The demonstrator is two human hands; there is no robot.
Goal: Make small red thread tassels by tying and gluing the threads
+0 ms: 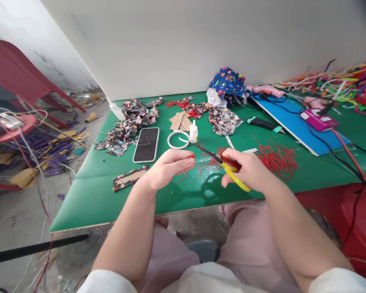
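Note:
My left hand (174, 163) is closed in a pinch on a bit of red string (192, 156), with loose strands hanging below its fingers. In my right hand (244, 166) is a pair of scissors (236, 178) with yellow handles, its dark blades pointing left toward the pinched string. Red string pieces (209, 160) lie on the table under the blades, and a larger heap of red strings (277, 158) is right of my right hand. A floral fabric-edged cardboard strip (129, 178) rests left of my left hand. Behind it lies a phone (146, 144).
On the green table (91, 203) stand a white glue bottle (193, 132) and a white ring (170, 140). Floral fabric scraps (134, 118), cardboard pieces (180, 121), a utility knife (265, 124) and a blue board (305, 130) lie farther back. Black cables (326, 152) cross the right side.

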